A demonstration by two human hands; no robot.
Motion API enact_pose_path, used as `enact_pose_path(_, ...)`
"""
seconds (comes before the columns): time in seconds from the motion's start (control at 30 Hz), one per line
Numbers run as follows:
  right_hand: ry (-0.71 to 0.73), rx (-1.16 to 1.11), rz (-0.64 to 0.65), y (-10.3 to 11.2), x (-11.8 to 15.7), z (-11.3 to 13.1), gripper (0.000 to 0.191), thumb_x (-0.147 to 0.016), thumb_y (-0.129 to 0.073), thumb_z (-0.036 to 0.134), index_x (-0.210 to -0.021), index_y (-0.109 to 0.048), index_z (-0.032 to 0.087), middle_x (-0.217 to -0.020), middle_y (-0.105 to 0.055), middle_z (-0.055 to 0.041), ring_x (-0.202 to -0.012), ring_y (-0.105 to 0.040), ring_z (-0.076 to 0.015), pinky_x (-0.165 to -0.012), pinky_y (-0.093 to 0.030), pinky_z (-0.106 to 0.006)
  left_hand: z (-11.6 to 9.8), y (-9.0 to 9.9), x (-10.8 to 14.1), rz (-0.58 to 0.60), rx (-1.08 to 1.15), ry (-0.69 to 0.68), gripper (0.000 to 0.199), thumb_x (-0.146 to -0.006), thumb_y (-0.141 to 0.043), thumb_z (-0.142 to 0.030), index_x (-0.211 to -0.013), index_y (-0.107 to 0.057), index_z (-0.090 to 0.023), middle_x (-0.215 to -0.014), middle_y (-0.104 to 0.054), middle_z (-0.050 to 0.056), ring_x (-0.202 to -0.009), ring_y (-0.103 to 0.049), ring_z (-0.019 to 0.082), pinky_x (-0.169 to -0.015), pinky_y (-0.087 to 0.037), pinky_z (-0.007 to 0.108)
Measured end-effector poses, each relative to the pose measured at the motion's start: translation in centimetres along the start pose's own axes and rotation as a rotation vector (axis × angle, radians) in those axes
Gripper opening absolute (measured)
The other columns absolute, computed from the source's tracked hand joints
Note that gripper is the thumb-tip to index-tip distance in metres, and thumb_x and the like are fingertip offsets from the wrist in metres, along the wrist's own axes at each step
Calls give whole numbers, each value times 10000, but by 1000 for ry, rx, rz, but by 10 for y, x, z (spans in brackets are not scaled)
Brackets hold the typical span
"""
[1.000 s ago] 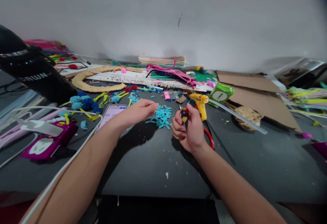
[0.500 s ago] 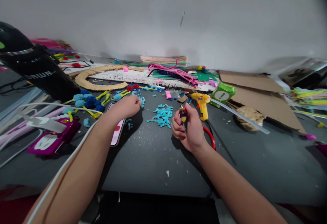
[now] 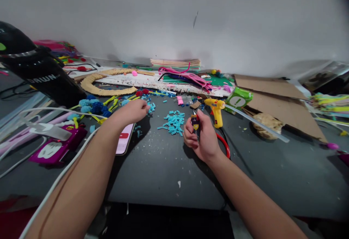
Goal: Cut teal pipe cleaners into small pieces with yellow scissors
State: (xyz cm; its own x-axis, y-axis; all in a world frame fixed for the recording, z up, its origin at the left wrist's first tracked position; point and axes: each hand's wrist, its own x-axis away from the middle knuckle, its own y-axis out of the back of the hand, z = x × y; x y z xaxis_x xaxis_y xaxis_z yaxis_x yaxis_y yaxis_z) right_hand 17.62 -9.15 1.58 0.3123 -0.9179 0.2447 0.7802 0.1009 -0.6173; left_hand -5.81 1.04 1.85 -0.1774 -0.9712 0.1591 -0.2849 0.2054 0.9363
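Grey tabletop (image 3: 158,177) | right hand (image 3: 203,135) clenching black-and-yellow metal-tipped tool (image 3: 195,122) | left hand (image 3: 136,111), grip unclear, at small cyan strips (image 3: 152,107) | apparently picking; calls for fine pinch

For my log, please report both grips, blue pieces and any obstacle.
Left grip at scattered blue pieces, hold unclear. Right grip closed on metal-tipped tool. Blue pile between grips. Left forearm partly covers phone.
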Motion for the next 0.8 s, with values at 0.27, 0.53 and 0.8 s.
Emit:
enact_pose_path(0.27, 22, 33, -13, 2, -1, 0, 518, -880, -466, 621, -586, -447, 195, -445, -293, 78, -379, -168, -46, -367, -114, -181, 9, 9, 0, -75, 71, 15, 283, -806, -473, -453, -712, -555, -198, -692, -611, 47, -648, -545, 195, -564, -323, 274)
enact_pose_path(0.53, 11, 24, -7, 1, -1, 0, 517, -889, -466, 606, -584, -457, 189, -441, -299, 76, -378, -165, -43, -366, -104, -176, 17, 16, 0, -70, 102, 97, 278, -732, -544, -461, -693, -601, -191, -604, -596, 31, -565, -535, 181, -523, -307, 277)
enact_pose_path(0.8, 6, 43, -21, 2, -2, 0, 523, -878, -477, 621, -584, -451, 190, -444, -295, 76, -383, -170, -43, -364, -112, -170, 12, 15, 4, -41, 159, 89, 221, -677, -602, -409, -704, -658, -197, -635, -642, 33, -580, -551, 181, -537, -335, 279)
